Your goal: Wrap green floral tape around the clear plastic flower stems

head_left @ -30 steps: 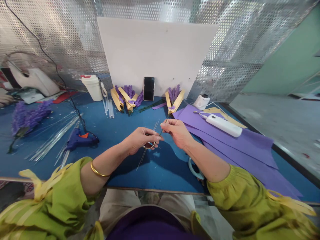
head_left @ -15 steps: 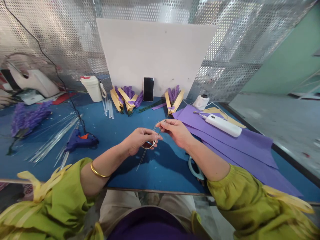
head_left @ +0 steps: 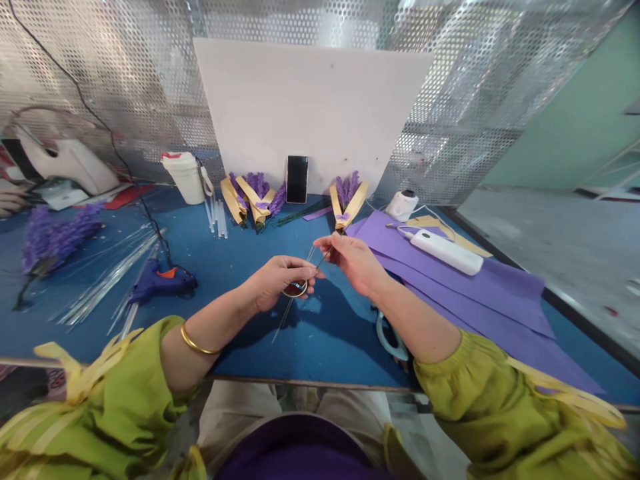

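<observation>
My left hand (head_left: 283, 281) is closed over the blue table, pinching several thin metal wires (head_left: 283, 319) between thumb and fingers. A ring-shaped roll (head_left: 295, 289), brownish inside with a pale rim, sits within its curled fingers and looks like a roll of tape. My right hand (head_left: 353, 262) is a little higher and to the right, its thumb and fingertips pinched on a thin dark strip (head_left: 325, 259) that runs down to the left fingertips. Whether the strip is tape or a stem I cannot tell. Scissors (head_left: 391, 337) with pale blue handles lie partly under my right forearm.
A blue glue gun (head_left: 163, 280) and loose wires (head_left: 107, 280) lie left. Lavender bunches (head_left: 257, 197), a phone (head_left: 297, 179) and a white cup (head_left: 184, 177) stand at the back. Purple sheets (head_left: 465, 293) hold a white power strip (head_left: 445, 251) at right. Another person's hand (head_left: 11, 199) shows far left.
My right hand has shifted slightly right and up, away from the left, and its fingers have curled differently around the dark strip. My left hand stays almost still.
</observation>
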`<control>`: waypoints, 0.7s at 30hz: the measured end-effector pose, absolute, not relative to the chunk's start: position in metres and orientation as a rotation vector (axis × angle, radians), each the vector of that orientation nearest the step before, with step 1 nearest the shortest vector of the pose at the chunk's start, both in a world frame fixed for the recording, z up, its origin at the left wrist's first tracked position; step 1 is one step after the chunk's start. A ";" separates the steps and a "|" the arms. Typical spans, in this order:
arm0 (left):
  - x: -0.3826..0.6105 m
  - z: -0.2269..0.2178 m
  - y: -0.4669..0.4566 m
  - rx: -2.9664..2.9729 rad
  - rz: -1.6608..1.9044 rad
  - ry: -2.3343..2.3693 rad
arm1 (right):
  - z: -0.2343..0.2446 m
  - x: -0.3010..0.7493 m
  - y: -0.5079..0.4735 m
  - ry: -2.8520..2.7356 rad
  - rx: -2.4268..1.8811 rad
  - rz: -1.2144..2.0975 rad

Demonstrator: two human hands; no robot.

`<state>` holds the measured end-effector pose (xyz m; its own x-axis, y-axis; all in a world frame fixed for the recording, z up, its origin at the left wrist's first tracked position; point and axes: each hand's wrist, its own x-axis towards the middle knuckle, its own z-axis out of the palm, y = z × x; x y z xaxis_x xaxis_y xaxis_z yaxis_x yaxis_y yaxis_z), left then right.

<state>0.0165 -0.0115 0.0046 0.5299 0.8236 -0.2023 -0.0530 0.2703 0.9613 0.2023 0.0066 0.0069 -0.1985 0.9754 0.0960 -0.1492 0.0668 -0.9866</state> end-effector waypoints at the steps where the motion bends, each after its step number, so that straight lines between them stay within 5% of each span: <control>1: 0.016 0.005 -0.011 1.130 0.694 0.822 | 0.007 0.204 0.008 -1.252 -0.909 1.389; 21: 0.017 0.003 -0.012 1.251 0.625 0.822 | 0.005 0.204 0.011 -1.233 -1.001 1.226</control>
